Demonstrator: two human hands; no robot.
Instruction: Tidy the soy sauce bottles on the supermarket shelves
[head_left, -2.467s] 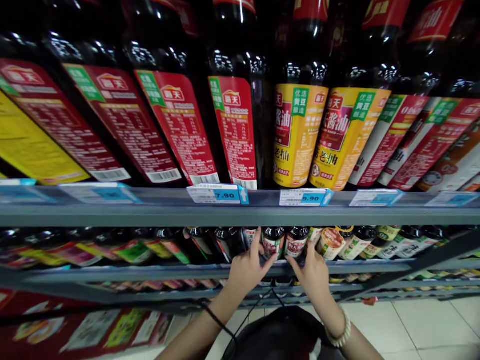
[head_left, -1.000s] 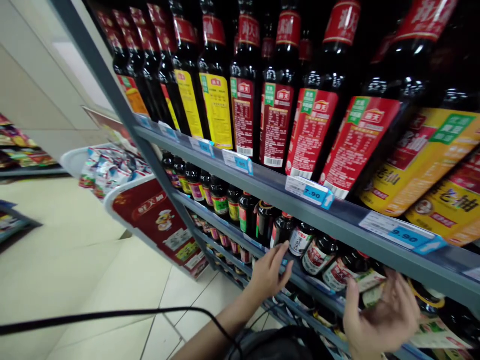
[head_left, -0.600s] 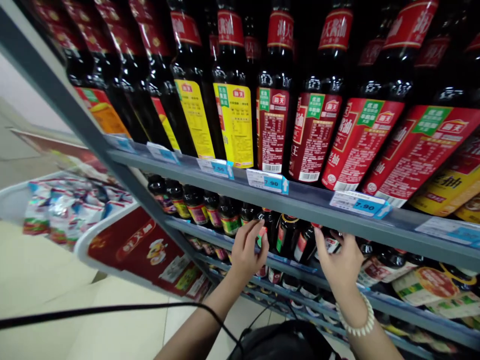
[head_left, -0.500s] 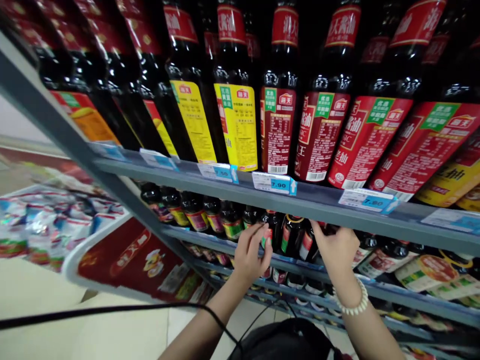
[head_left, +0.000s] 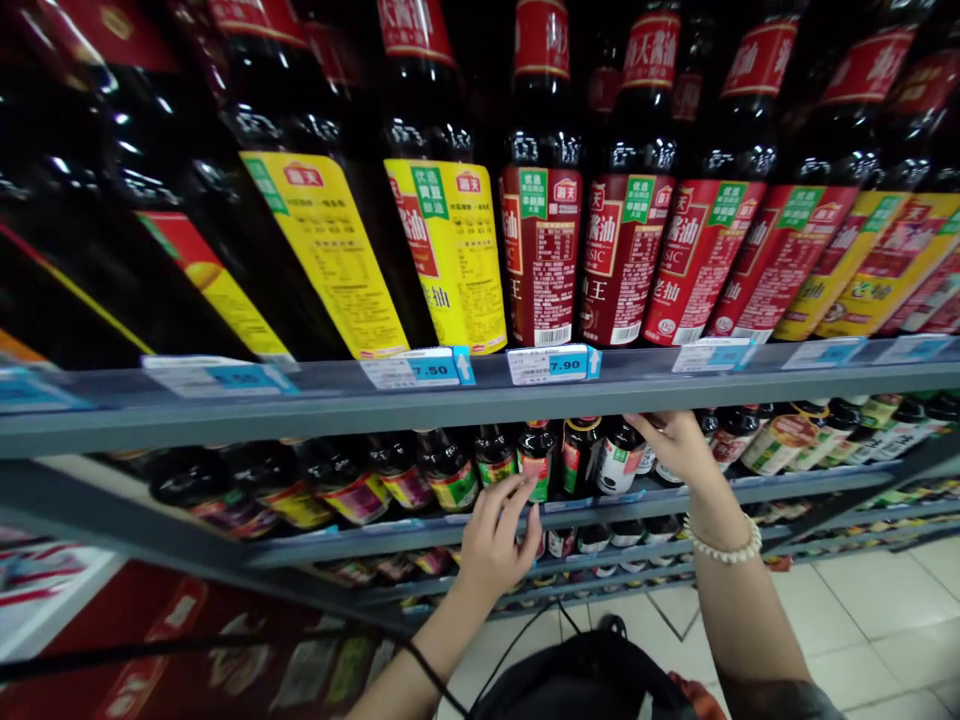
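Observation:
My left hand (head_left: 501, 535) is open in front of the second shelf, its fingers slightly curved and spread. Its fingertips are at the lower part of a dark sauce bottle (head_left: 536, 465) with a red and green label; whether they touch it I cannot tell. My right hand (head_left: 679, 442) reaches in under the upper shelf. Its thumb lies across the neck of a dark bottle with a white label (head_left: 619, 468), while the other fingers are mostly hidden behind the shelf edge. Between these two stands another dark bottle (head_left: 577, 470) with a red and green label.
Tall soy sauce bottles (head_left: 541, 255) with red or yellow labels line the upper shelf (head_left: 480, 400), which overhangs my hands. Price tags (head_left: 555, 365) run along its edge. More bottles fill the lower shelves. A black cable (head_left: 435, 672) crosses my left forearm.
The view has turned and moved, showing more shelf to the right. My right hand has shifted slightly up and right; the white-labelled bottle shows more of its label. My left hand stays low beside the bottles.

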